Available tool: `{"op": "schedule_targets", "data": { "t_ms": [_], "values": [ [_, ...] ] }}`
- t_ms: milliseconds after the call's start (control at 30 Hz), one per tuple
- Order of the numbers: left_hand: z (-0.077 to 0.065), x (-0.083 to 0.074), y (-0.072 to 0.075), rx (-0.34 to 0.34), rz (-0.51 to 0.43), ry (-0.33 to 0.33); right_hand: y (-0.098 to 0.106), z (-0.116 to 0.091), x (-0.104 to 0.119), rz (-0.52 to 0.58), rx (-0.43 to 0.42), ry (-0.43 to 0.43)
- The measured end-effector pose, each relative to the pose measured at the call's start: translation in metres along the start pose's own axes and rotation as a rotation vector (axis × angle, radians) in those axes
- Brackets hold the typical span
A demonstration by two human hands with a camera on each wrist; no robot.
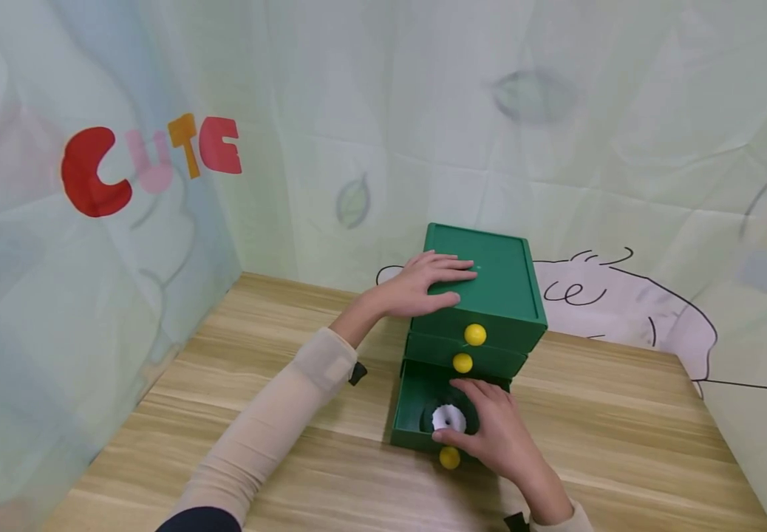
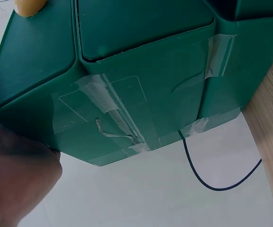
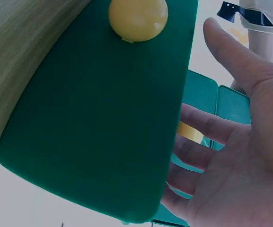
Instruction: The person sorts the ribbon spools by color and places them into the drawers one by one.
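Observation:
A small green chest of drawers (image 1: pixel 490 273) with yellow round knobs stands on the table, its bottom drawer (image 1: pixel 410 414) pulled out. My left hand (image 1: pixel 420 284) rests spread on the chest's top, near its left edge. Inside the drawer lies a black ring-shaped thing with a white centre (image 1: pixel 448 418), which looks like a roll of tape. Over the drawer's right side is my right hand (image 1: pixel 499 428), thumb and fingers apart around the roll. In the right wrist view the fingers (image 3: pixel 207 125) reach behind the drawer front (image 3: pixel 98 118), and the thumb stands away from it.
The wooden table (image 1: pixel 277 414) runs up to printed cloth walls (image 1: pixel 330 148). Clear tape (image 2: pixel 110 104) joins the chest's sections along the side. Both upper drawers are closed. A dark wrist strap piece (image 1: pixel 358 373) shows by the left forearm.

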State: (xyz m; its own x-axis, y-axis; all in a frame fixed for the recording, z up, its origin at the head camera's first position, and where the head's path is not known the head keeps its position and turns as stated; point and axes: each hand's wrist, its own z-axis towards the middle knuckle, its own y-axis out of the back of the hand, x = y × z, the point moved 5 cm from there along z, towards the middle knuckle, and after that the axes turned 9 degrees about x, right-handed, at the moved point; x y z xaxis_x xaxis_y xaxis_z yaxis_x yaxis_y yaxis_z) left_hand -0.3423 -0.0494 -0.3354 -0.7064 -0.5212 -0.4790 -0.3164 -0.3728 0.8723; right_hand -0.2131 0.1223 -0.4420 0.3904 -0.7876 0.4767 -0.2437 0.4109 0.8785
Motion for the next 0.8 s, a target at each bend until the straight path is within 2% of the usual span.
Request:
{"op": "schedule_targets", "data": {
  "t_ms": [300, 800],
  "values": [
    [0.001, -0.001, -0.001, -0.008, -0.003, -0.006, 0.007, -0.009, 0.003, 0.022, 0.006, -0.012],
    [0.002, 0.001, -0.001, -0.012, -0.001, -0.014, 0.008, -0.013, 0.002, 0.047, -0.004, -0.026]
  ]
}}
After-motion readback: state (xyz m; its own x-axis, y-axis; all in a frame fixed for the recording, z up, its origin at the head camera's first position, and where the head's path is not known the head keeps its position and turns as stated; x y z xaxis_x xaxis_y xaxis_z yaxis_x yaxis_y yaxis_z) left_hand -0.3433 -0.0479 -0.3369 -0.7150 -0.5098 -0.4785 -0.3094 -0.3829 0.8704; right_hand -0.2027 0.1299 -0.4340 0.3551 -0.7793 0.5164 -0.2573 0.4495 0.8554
